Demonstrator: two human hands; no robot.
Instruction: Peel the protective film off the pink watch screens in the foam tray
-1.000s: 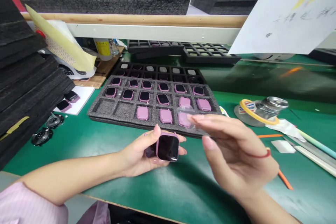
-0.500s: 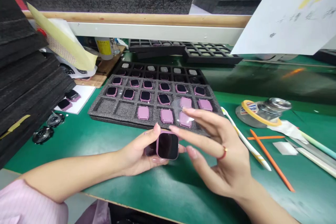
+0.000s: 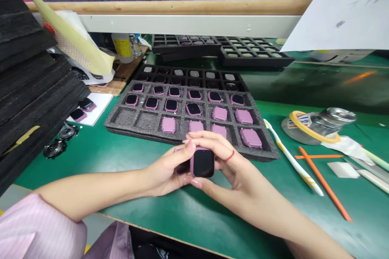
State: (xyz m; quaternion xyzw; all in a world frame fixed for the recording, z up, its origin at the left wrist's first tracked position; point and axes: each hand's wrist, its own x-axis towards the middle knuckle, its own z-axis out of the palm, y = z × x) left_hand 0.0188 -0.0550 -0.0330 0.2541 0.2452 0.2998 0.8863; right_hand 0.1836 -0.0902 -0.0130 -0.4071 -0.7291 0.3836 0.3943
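Observation:
A pink square smartwatch case with a black screen [image 3: 204, 163] faces up between my hands, just in front of the foam tray. My left hand [image 3: 162, 172] grips it from the left, thumb along its upper left side. A second dark-faced pink case [image 3: 182, 167] shows partly behind it in the same hand. From the right, my right hand [image 3: 234, 170] closes on the watch, fingers over its top edge and thumb at its lower edge. The grey foam tray [image 3: 142, 129] holds several pink watch cases, some screen up, some showing plain pink backs.
Foam stacks [image 3: 30, 68] rise at the left, near loose watch parts [image 3: 54, 148]. A white shelf rail [image 3: 182, 24] crosses above. At the right lie a toothbrush [image 3: 293, 162], orange sticks [image 3: 328, 188] and a tilted glass bottle [image 3: 319, 123]. More trays [image 3: 255, 61] stand behind.
My right hand has moved left and down onto the watch; earlier it was spread apart with a clear film at its fingers. That film no longer shows. The view has shifted slightly.

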